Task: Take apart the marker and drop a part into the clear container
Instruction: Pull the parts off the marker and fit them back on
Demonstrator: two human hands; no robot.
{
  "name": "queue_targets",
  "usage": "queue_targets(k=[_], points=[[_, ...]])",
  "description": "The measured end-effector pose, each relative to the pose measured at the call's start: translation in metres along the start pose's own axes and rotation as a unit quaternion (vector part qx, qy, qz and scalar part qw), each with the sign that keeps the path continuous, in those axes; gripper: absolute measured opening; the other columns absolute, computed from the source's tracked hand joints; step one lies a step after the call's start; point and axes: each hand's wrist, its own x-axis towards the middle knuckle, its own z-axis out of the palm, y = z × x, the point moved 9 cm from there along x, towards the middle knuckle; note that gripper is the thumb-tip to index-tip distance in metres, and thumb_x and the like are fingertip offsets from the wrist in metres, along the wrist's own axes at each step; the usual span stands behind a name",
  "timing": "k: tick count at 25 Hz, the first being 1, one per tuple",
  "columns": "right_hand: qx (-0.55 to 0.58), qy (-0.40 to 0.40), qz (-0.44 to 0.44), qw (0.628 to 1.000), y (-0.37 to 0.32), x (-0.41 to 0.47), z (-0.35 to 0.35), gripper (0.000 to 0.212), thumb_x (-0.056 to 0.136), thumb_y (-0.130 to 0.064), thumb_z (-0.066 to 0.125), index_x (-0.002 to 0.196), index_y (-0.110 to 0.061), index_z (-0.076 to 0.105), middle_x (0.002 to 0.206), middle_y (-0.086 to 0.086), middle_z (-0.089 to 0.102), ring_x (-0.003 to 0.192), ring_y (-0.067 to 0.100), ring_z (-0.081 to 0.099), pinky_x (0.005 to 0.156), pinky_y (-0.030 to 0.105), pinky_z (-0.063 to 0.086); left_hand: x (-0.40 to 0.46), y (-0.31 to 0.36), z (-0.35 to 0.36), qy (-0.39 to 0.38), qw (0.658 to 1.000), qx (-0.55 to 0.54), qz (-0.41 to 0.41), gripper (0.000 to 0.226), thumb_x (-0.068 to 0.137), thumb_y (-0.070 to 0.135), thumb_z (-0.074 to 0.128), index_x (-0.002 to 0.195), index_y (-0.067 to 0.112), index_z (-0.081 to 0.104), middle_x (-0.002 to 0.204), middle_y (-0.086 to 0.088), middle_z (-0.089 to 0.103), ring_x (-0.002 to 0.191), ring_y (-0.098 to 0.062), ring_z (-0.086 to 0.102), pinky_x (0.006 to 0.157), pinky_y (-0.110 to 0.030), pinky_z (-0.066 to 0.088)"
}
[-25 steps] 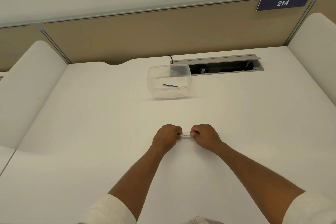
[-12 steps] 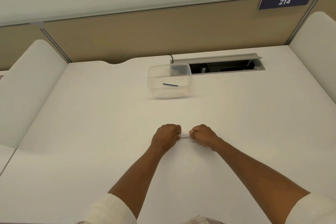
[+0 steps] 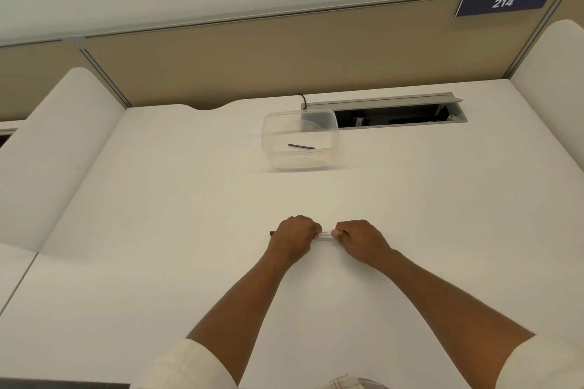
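Both fists grip one thin white marker (image 3: pixel 325 235) held level just above the white desk (image 3: pixel 158 230). My left hand (image 3: pixel 295 235) is closed around its left part, and a dark tip pokes out past that fist on the left. My right hand (image 3: pixel 358 238) is closed on the right part. Only a short white stretch shows between the fists. The clear container (image 3: pixel 300 139) stands farther back, beyond the hands, with a thin dark rod (image 3: pixel 301 146) lying inside it.
An open cable hatch (image 3: pixel 395 115) with a grey lid sits in the desk right behind the container. A tan partition (image 3: pixel 252 66) with a sign reading 214 closes the back. White rounded dividers (image 3: pixel 53 151) flank the desk on both sides.
The hands stay in nearly the same spot. The dark end of the marker now shows to the left of my left fist.
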Motion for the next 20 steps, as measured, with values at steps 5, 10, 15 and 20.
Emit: queue_targets(k=[5, 10, 15, 20], points=[[-0.004, -0.022, 0.046, 0.999, 0.006, 0.003, 0.004, 0.047, 0.098, -0.038, 0.044, 0.057, -0.020, 0.031, 0.057, -0.003, 0.042, 0.061, 0.017, 0.041, 0.051, 0.029, 0.027, 0.004, -0.008, 0.007, 0.000, 0.998, -0.055, -0.032, 0.015, 0.089, 0.010, 0.053, 0.093, 0.017, 0.066, 0.085, -0.004, 0.065, 0.075, -0.028, 0.058, 0.063, -0.036, 0.048], [0.028, -0.033, 0.083, 0.996, 0.007, 0.004, 0.004, 0.048, 0.098, -0.038, 0.044, 0.055, -0.021, 0.033, 0.060, -0.005, 0.042, 0.066, 0.019, 0.043, 0.052, 0.029, 0.028, 0.008, -0.011, 0.011, -0.005, 0.995, -0.089, -0.042, 0.012, 0.086, 0.011, 0.061, 0.092, 0.019, 0.067, 0.087, -0.001, 0.070, 0.078, -0.025, 0.061, 0.062, -0.029, 0.042], [0.097, -0.062, 0.129, 0.985, 0.008, 0.002, 0.008, 0.045, 0.097, -0.038, 0.046, 0.058, -0.018, 0.038, 0.063, -0.002, 0.045, 0.065, 0.019, 0.044, 0.058, 0.031, 0.031, 0.005, -0.014, 0.006, 0.008, 0.994, -0.100, -0.039, 0.007, 0.083, 0.016, 0.067, 0.089, 0.018, 0.064, 0.087, 0.001, 0.069, 0.079, -0.024, 0.060, 0.064, -0.030, 0.044], [0.149, -0.078, 0.147, 0.975, 0.004, 0.001, 0.011, 0.040, 0.097, -0.038, 0.044, 0.068, -0.013, 0.053, 0.066, 0.002, 0.054, 0.065, 0.020, 0.048, 0.064, 0.030, 0.036, 0.004, -0.015, 0.001, 0.015, 0.996, -0.082, -0.037, 0.008, 0.084, 0.019, 0.067, 0.092, 0.019, 0.065, 0.091, 0.001, 0.070, 0.082, -0.024, 0.061, 0.067, -0.031, 0.046]])
